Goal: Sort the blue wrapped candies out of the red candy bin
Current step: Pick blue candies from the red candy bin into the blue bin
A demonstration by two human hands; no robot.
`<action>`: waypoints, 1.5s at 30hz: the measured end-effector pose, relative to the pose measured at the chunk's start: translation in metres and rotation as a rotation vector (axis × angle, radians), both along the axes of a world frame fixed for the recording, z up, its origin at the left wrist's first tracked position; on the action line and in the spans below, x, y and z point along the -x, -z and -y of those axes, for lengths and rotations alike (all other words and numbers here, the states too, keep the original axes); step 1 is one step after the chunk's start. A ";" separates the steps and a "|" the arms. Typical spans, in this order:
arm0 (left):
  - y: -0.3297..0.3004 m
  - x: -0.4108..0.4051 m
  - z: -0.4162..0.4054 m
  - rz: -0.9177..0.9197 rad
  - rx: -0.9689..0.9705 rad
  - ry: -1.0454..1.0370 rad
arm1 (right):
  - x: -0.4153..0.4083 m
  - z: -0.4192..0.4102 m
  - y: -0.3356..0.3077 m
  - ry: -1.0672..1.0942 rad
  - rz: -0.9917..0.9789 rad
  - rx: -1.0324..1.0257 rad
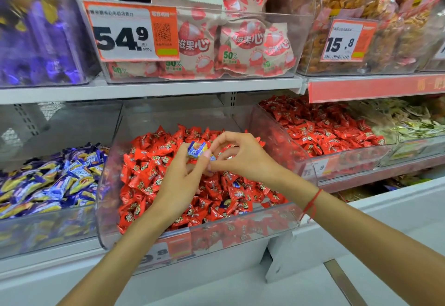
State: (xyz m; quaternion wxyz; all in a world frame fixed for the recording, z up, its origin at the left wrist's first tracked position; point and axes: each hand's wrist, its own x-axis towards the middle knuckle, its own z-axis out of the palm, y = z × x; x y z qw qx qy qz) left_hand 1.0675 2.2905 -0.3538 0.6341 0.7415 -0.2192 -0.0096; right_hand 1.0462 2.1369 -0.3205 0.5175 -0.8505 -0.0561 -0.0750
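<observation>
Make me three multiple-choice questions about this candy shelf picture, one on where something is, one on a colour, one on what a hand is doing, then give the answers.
1. Where does the bin of blue candies stand relative to the red candy bin?
A. To its left
B. To its right
C. On the shelf above

2. What colour is the string around the right wrist?
A. Green
B. Red
C. White

3. What is the left hand doing?
A. Resting flat on the shelf
B. Hanging idle
C. Holding a blue wrapped candy at its fingertips

Answers:
1. A, the blue heap fills the neighbouring bin on the left.
2. B, a red string circles that wrist.
3. C, its fingers pinch the candy above the red heap, with the right hand close beside.
</observation>
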 end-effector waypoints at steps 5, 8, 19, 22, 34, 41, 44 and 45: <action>0.001 -0.003 -0.002 0.043 0.062 -0.086 | 0.004 0.039 -0.005 -0.156 -0.122 0.022; 0.003 -0.003 -0.003 0.069 0.016 -0.084 | 0.002 0.044 0.008 -0.405 -0.291 0.464; 0.004 -0.002 -0.003 0.054 -0.008 -0.057 | -0.009 0.023 0.028 -0.595 -0.269 1.280; 0.003 -0.001 -0.004 0.051 0.007 -0.063 | -0.008 0.027 0.030 -0.540 -0.211 1.236; 0.008 -0.007 -0.006 0.019 -0.079 -0.067 | 0.013 0.054 -0.019 -0.135 -0.245 0.435; 0.008 -0.007 -0.002 -0.010 -0.100 -0.024 | 0.000 0.011 -0.006 -0.143 -0.101 0.073; 0.006 -0.003 0.000 -0.031 -0.062 0.017 | -0.006 0.000 -0.001 -0.108 -0.061 -0.003; 0.007 -0.003 0.000 -0.021 -0.039 0.020 | -0.007 -0.002 -0.001 -0.110 -0.050 -0.013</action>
